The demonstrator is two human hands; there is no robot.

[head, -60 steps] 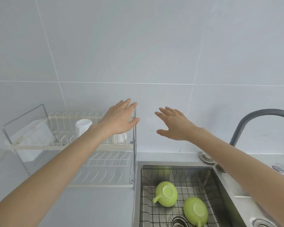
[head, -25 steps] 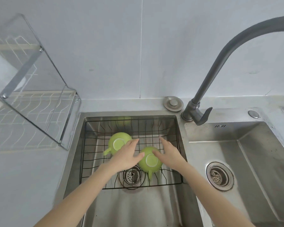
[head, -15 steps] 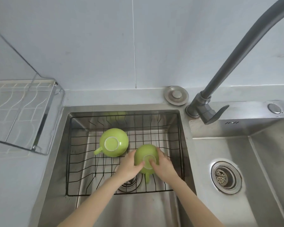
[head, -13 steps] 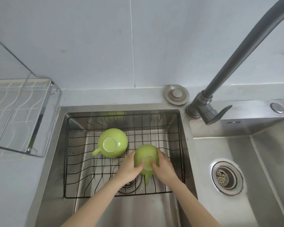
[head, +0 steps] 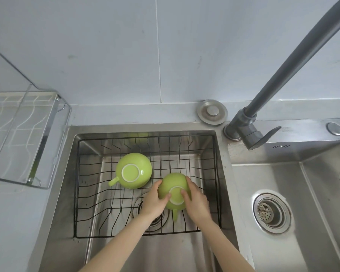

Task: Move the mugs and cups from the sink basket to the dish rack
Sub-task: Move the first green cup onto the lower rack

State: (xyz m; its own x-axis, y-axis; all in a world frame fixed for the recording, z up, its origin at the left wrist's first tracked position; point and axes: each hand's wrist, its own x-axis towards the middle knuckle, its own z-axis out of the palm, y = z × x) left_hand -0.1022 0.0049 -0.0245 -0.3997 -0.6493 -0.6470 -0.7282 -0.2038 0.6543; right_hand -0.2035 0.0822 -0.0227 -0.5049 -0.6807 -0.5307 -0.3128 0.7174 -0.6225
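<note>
Green mug between both hands' grip

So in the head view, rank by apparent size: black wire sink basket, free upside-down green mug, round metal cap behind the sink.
1. Black wire sink basket, clearly largest.
2. Free upside-down green mug.
3. Round metal cap, smallest, though it sits farther from the camera, so that gap is unsure.
</note>
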